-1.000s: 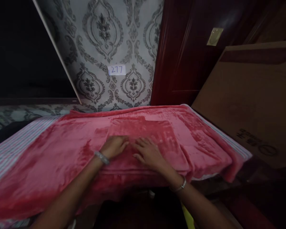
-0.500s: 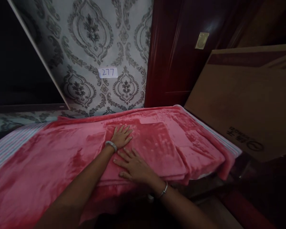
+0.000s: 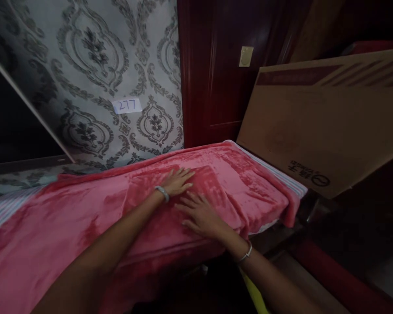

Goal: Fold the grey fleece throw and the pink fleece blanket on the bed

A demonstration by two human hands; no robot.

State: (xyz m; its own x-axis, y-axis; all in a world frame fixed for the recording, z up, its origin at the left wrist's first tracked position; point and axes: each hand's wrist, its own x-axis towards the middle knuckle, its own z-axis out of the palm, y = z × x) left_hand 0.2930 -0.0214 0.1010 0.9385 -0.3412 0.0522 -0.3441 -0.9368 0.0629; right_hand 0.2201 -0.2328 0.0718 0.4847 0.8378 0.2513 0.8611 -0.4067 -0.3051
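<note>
A pink plush blanket (image 3: 94, 205) is spread over a long, low surface. On its middle lies a folded pink plush piece (image 3: 211, 179), a flat, roughly square pad of the same fabric. My left hand (image 3: 175, 182) rests flat on this folded piece with its fingers spread, a bracelet at the wrist. Close by on the right, my right hand (image 3: 201, 216) also lies on it, palm down and fingers apart, a thin bangle at the wrist. Neither hand grips anything.
A striped cloth (image 3: 9, 209) shows beneath the blanket at both ends. A large cardboard box (image 3: 327, 113) leans at the right, near a dark red door panel (image 3: 212, 87). At the left is a dark screen (image 3: 13, 117). A paper label (image 3: 127, 105) marked 277 is on the patterned wall.
The camera has turned to the right, so the wall and box appear further left. Both hands have slid rightward over the folded piece, still flat.
</note>
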